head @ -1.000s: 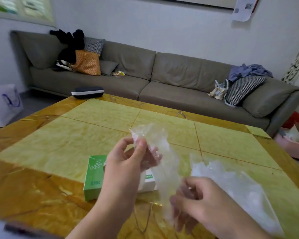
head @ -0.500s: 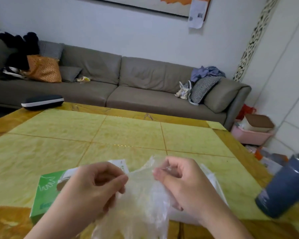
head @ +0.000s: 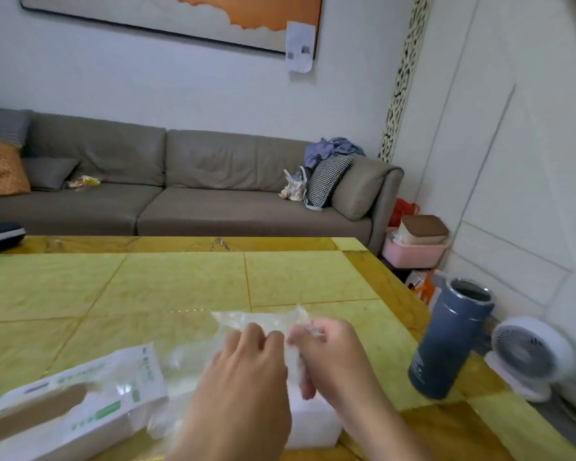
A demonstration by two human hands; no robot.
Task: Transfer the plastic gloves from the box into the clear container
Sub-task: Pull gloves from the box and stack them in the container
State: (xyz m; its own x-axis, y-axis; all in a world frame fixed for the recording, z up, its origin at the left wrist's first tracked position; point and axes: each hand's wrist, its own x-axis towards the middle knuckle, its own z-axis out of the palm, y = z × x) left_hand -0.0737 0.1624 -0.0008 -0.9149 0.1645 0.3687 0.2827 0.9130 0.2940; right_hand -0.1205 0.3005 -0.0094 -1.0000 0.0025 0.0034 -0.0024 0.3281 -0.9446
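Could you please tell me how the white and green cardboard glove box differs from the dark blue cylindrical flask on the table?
The white and green cardboard glove box lies flat on its broad side, while the dark blue cylindrical flask stands upright. The glove box is a low, pale rectangle with a long slot in its top face; the flask is tall and round, open at its metal rim. The glove box sits at the near left, the flask at the right edge. Both rest on the yellow marble table.

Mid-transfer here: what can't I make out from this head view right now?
- Clear container: mostly hidden behind both hands; opening and fill unseen.
- Plastic glove: blurred film; one or several, unclear.
- Glove box: cut off by the left and bottom edges; remaining contents unseen.
- Left hand, right hand: fingertips blurred.
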